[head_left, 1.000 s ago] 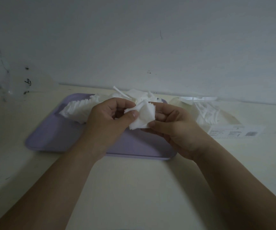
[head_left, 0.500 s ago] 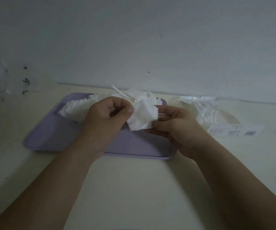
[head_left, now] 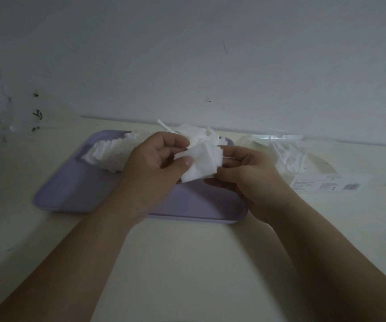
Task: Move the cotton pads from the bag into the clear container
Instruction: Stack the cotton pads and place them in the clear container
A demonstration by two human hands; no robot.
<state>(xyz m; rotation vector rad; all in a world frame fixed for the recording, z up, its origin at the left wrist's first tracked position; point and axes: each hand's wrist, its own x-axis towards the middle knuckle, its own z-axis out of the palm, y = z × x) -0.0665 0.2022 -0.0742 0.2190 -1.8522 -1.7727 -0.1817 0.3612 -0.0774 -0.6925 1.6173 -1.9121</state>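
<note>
Two hands pinching cotton pads (head_left: 201, 163) over a tray (head_left: 76, 191)

Left hand (head_left: 155, 168) and right hand (head_left: 250, 180) grip one small stack between thumbs and curled fingers. More pads (head_left: 108, 154) lie on the lilac tray. A clear bag (head_left: 303, 163) sits right of it on the cream table (head_left: 187, 263); its label (head_left: 331, 185) is too blurred to read. Scuffed white wall (head_left: 187, 54) behind.

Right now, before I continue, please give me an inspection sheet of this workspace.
Surface: cream table, dimly lit.
Job's things: wad of cotton pads between both hands; row of pads on lilac tray; clear bag at right, pads inside; clear container faint, far left.
Clutter: loose pads piled behind the hands.
Grippers: left hand and right hand pinch the wad with their fingers.
Cables: nothing seen.
Surroundings: white wall, dark marks.
</note>
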